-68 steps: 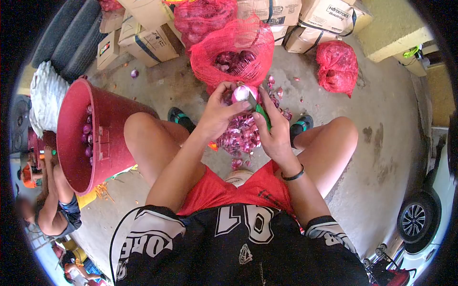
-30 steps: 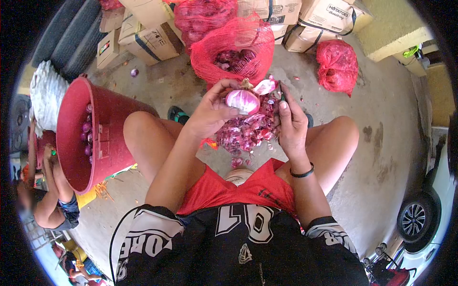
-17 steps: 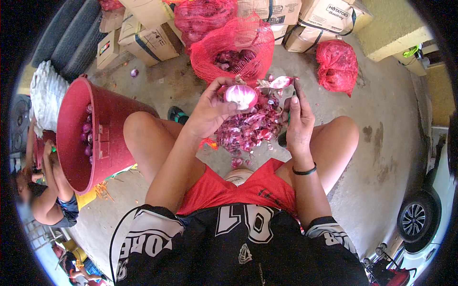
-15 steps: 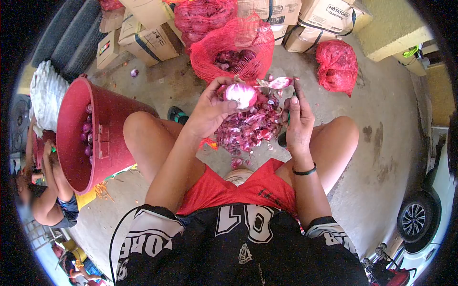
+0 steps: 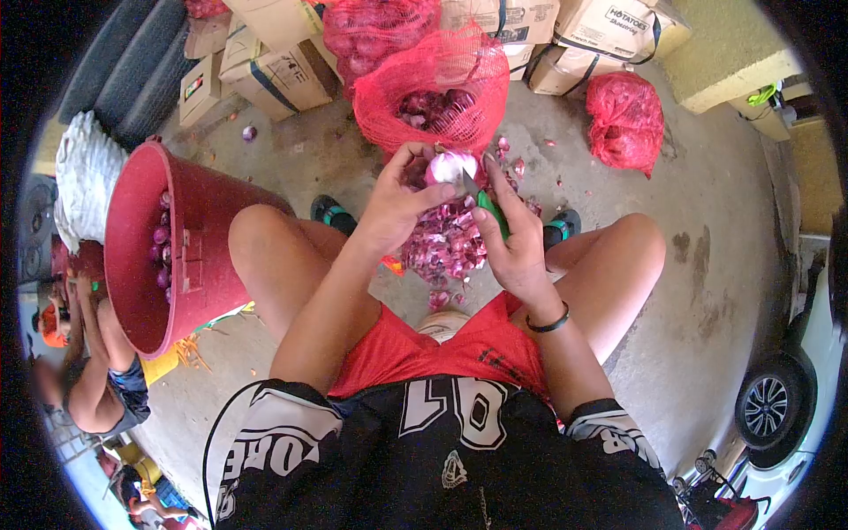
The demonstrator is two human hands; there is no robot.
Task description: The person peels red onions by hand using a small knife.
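Observation:
In my left hand (image 5: 399,201) is a partly peeled red onion (image 5: 451,168), its pale flesh showing on top. My right hand (image 5: 514,237) is closed round the green handle of a small knife (image 5: 491,209), and the blade lies against the onion's right side. Below both hands a heap of purple onion skins (image 5: 442,243) covers the floor between my feet. Just beyond my hands an open red mesh bag (image 5: 371,110) has onions inside.
A big red tub (image 5: 212,265) with onions stands at the left, a person (image 5: 102,358) seated beyond it. Cardboard boxes (image 5: 278,79), a full mesh bag (image 5: 380,35) and another red bag (image 5: 624,124) are at the back. A car wheel (image 5: 765,408) is at the right.
My right hand has moved left and inward, bringing the knife to the onion. The loose peel beside it has left the fingers. My right foot now shows.

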